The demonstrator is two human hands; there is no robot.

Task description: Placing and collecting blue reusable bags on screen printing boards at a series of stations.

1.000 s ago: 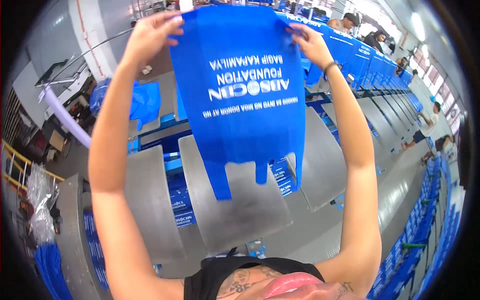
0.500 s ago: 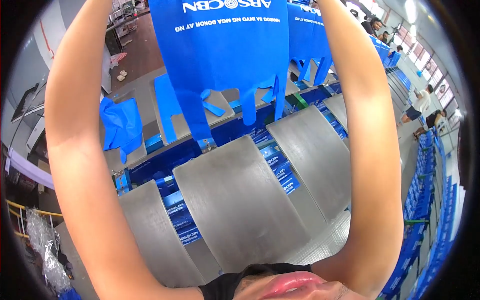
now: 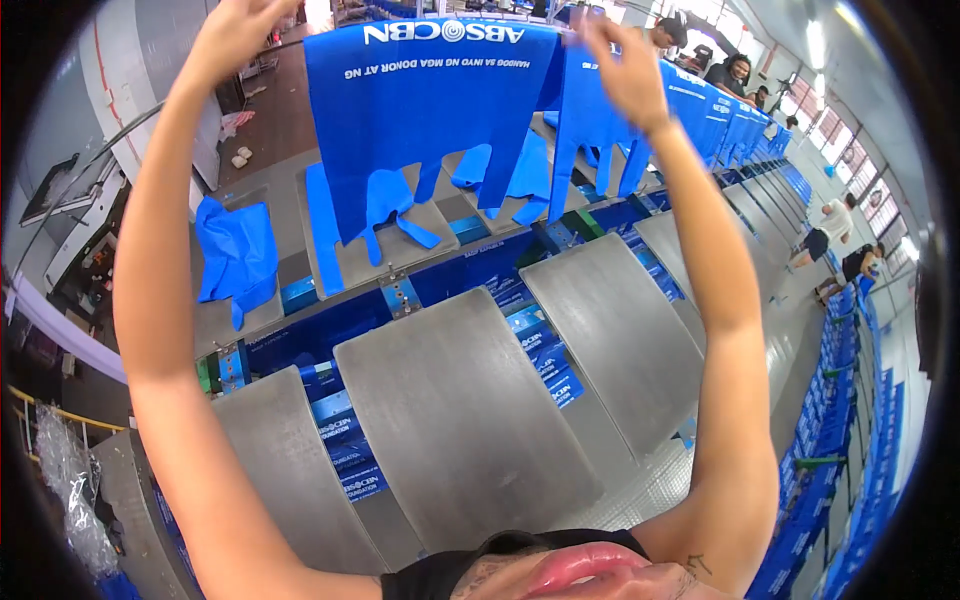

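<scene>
A blue fabric bag with white print [image 3: 430, 110] hangs upside down in front of me, its cut handle strips dangling downward. Beside the bag's upper left corner is my left hand [image 3: 235, 40], fingers stretched out and holding nothing. My right hand [image 3: 628, 80] is raised just past the upper right corner. Its fingers are somewhat blurred but look extended, with nothing visible in them. Behind that hand hangs a second blue bag [image 3: 580, 130]. Grey flat boards [image 3: 460, 400] lie in a row below my arms.
Crumpled blue bags [image 3: 238, 250] lie on boards across the rack. More hanging bags [image 3: 705, 115] run away to the right along the line. Several people stand farther off, one in a white top [image 3: 832, 222]. Clear plastic wrap [image 3: 75, 490] sits at the lower left.
Both hands have come down into view from beyond the upper edge. The front bag now hangs farther away, its top edge visible, with the hands apart from it.
</scene>
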